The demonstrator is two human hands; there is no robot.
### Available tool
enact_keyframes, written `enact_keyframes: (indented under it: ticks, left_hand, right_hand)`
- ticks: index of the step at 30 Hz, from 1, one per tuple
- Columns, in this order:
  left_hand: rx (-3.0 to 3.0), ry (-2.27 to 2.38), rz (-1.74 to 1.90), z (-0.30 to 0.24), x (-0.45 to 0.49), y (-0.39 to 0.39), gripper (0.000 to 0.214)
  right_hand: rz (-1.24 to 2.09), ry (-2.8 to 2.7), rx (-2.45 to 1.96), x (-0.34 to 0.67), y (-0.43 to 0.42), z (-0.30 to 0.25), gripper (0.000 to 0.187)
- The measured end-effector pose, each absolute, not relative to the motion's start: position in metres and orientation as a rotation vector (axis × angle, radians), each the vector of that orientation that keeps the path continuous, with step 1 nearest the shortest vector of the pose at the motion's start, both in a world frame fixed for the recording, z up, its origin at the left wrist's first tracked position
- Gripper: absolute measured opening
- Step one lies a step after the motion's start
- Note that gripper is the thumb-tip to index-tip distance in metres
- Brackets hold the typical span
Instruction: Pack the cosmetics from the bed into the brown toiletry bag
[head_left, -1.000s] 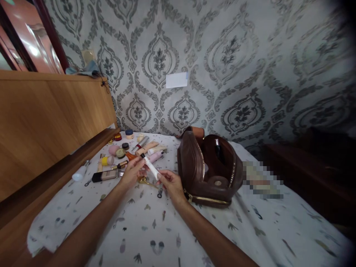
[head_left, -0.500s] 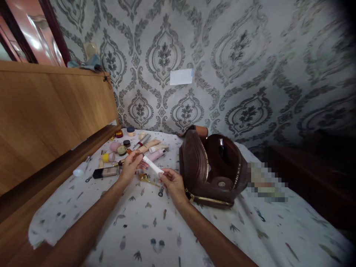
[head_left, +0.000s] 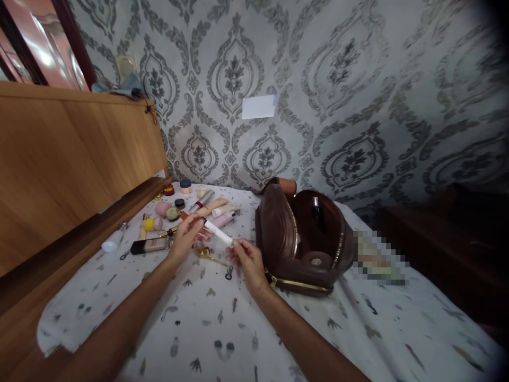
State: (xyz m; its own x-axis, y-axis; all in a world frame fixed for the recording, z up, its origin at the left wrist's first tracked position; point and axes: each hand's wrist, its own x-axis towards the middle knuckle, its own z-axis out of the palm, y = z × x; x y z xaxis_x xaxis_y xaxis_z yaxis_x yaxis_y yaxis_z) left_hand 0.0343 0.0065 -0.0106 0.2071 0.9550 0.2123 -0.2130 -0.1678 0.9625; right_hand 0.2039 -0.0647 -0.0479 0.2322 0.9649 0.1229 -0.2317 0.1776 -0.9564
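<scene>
A slim white tube [head_left: 218, 232] with faint print is held between my two hands above the patterned cloth. My left hand [head_left: 188, 233] pinches its upper left end, where a dark tip shows. The fingers of my right hand [head_left: 247, 259] are closed on the lower right end. Just below the tube lies a gold spoon-like piece [head_left: 209, 255] with a thin handle. A foundation bottle [head_left: 151, 245] with a black cap rests left of my left hand. To the right of my right hand stands an open brown leather bag [head_left: 274, 223] with a dark bottle [head_left: 316, 209] inside.
Several cosmetics lie behind my left hand, among them a pink tube [head_left: 224, 219], a yellow-banded bottle [head_left: 154, 223] and a blue-lidded jar [head_left: 185, 185]. A pale blue bottle [head_left: 114, 239] is near the wooden panel [head_left: 79, 159]. A patterned wall [head_left: 294, 143] stands behind.
The white tube stays in both hands. My right fingers have shifted slightly at its lower end, and the whole view has moved a little.
</scene>
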Motion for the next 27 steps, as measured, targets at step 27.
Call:
enact_keyframes:
  ticks: [27]
  left_hand:
    - [1.398, 0.786, 1.285, -0.0136, 0.0304, 0.0076, 0.034]
  right_hand:
    - [1.064, -0.922, -0.977, 0.2041, -0.0645, -0.0484, 0.042]
